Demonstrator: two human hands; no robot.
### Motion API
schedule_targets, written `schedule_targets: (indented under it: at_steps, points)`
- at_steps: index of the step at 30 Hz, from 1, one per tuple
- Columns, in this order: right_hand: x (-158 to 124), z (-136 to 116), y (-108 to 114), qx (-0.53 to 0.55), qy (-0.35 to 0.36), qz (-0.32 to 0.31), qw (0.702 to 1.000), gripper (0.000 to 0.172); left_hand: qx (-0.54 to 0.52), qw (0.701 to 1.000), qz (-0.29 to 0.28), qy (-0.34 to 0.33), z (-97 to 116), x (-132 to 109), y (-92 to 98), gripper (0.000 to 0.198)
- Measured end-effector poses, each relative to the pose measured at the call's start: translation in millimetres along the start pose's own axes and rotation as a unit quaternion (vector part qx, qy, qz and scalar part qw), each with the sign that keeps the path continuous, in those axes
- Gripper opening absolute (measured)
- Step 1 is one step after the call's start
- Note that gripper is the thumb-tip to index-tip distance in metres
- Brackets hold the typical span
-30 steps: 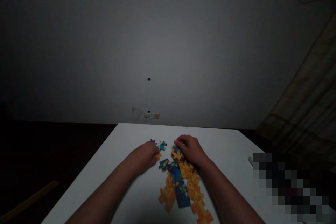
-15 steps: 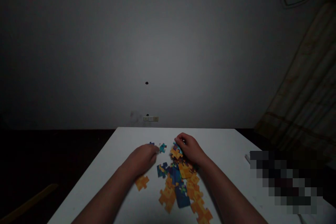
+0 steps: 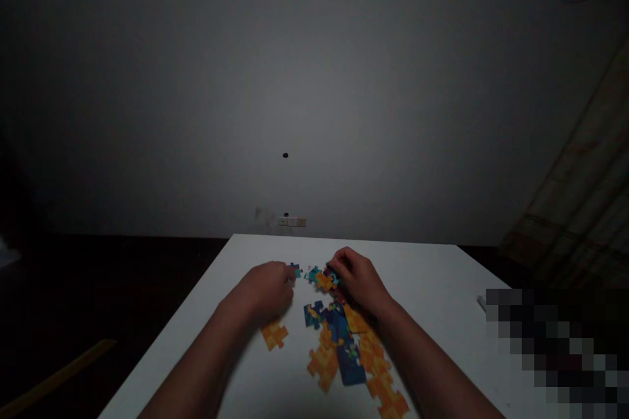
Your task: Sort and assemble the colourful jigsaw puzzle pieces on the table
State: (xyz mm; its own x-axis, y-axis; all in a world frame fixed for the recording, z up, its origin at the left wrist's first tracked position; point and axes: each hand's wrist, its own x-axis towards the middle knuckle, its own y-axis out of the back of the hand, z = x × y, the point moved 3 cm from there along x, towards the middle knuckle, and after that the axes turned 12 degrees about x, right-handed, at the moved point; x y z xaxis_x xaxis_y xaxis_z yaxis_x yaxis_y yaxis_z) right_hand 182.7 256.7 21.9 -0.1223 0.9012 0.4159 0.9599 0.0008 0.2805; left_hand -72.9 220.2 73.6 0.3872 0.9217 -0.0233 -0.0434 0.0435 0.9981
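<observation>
A spread of orange and blue jigsaw pieces (image 3: 344, 347) lies on a white table (image 3: 432, 288). My left hand (image 3: 268, 291) rests knuckles up at the far left of the spread, its curled fingertips touching a small blue piece (image 3: 295, 270). One loose orange piece (image 3: 275, 334) lies just under my left wrist. My right hand (image 3: 358, 281) is curled over the far end of the pile, fingers pinched on an orange and teal piece (image 3: 324, 280). Both forearms reach in from the bottom edge.
A grey wall rises behind the table, with a small socket strip (image 3: 291, 222) near its foot. Dark floor lies to the left. A patterned cloth (image 3: 580, 209) hangs at the right. A blurred-out patch covers the table's right side.
My left hand slid back and to the left, which uncovered the loose orange piece by my wrist. My right hand stayed over the far end of the pile. The view shifted slightly.
</observation>
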Motion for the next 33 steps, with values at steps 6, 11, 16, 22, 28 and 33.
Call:
schedule_targets:
  at_steps: [6, 11, 16, 22, 28, 33]
  points:
    - [-7, -13, -24, -0.065, 0.041, -0.026, 0.997, 0.019, -0.002, 0.995, -0.099, 0.01, 13, -45, -1.1, 0.06]
    - [-18, -25, -43, -0.133, 0.065, -0.149, 0.978, 0.007, 0.044, 0.998, -0.043, -0.031, 24, -60, -30.3, 0.023]
    - [-15, -27, -31, -0.084, 0.079, -0.085, 0.99, 0.019, 0.079, 0.996, -0.037, -0.037, 18, -56, -48.7, 0.022]
    - [-4, -13, -16, -0.035, 0.018, -0.006, 0.999, 0.023, -0.009, 0.999, 0.033, -0.025, -15, -18, -35.4, 0.025]
    - [-7, -6, -17, -0.147, 0.018, -0.031, 0.988, 0.032, -0.164, 0.979, 0.118, -0.035, -43, 33, -45.2, 0.023]
    - [-4, 2, -8, -0.21, -0.023, -0.017, 0.977, 0.037, -0.205, 0.96, 0.179, -0.063, -46, 38, -61.7, 0.027]
